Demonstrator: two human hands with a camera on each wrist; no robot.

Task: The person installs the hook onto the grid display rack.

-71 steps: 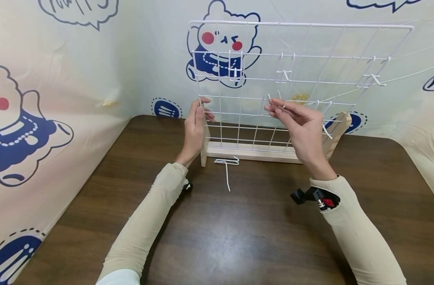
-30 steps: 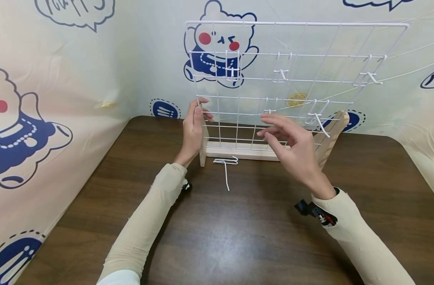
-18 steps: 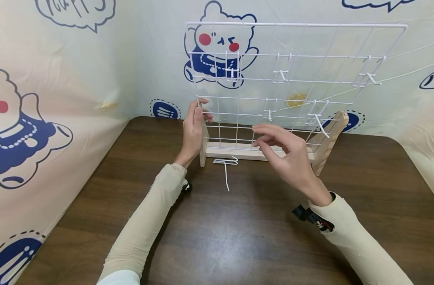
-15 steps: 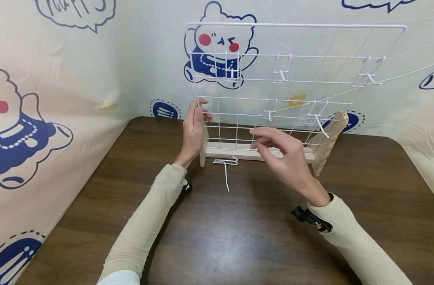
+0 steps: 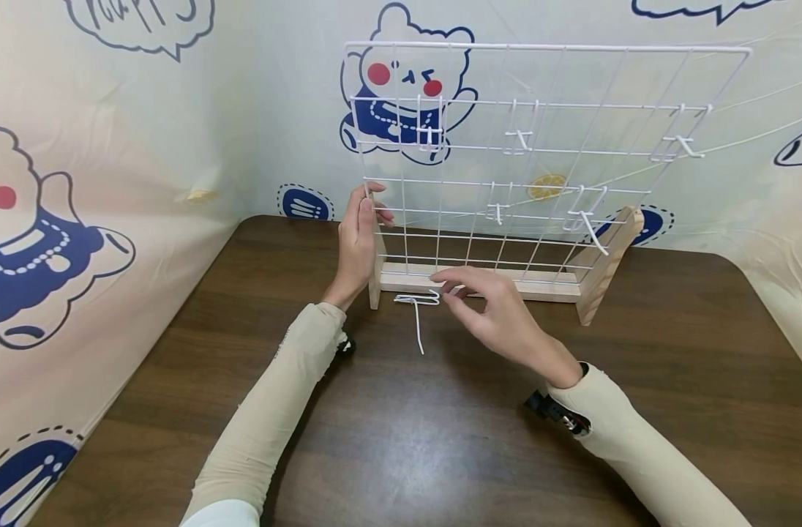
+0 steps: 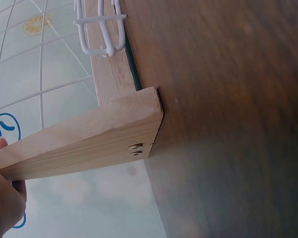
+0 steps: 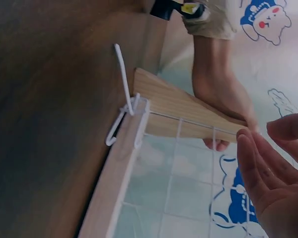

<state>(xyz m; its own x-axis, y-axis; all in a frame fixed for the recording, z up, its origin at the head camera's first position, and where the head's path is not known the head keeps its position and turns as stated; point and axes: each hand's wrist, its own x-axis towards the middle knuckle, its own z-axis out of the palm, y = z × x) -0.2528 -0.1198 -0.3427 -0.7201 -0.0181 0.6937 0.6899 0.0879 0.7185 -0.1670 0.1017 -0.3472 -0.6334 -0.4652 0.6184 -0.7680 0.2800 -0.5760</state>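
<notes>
A white wire grid rack (image 5: pixel 539 47) stands on the table in a wooden base. My left hand (image 5: pixel 357 241) grips its left wooden upright (image 6: pixel 89 144), the thumb on the near side and fingertips showing behind. A loose white wire hook (image 5: pixel 418 326) lies on the table in front of the base, its long prong pointing toward me. Just right of that hook is my right hand (image 5: pixel 496 311), its thumb and index finger apart and nothing between them. In the right wrist view, the loose hook (image 7: pixel 122 74) shows beyond the relaxed fingers of the right hand (image 7: pixel 278 183).
Several white hooks hang on the grid: an upper row including the left hook (image 5: pixel 429 137), and below it a middle hook (image 5: pixel 497 212) and a right hook (image 5: pixel 593 230). The right wooden upright (image 5: pixel 605 271) stands on the brown table (image 5: pixel 375 439). A printed curtain (image 5: pixel 276 110) encloses the back.
My right hand has let go of a hook, which now hangs in the lower row of the grid. It has moved down and left to the loose hook. The left hand keeps its grip.
</notes>
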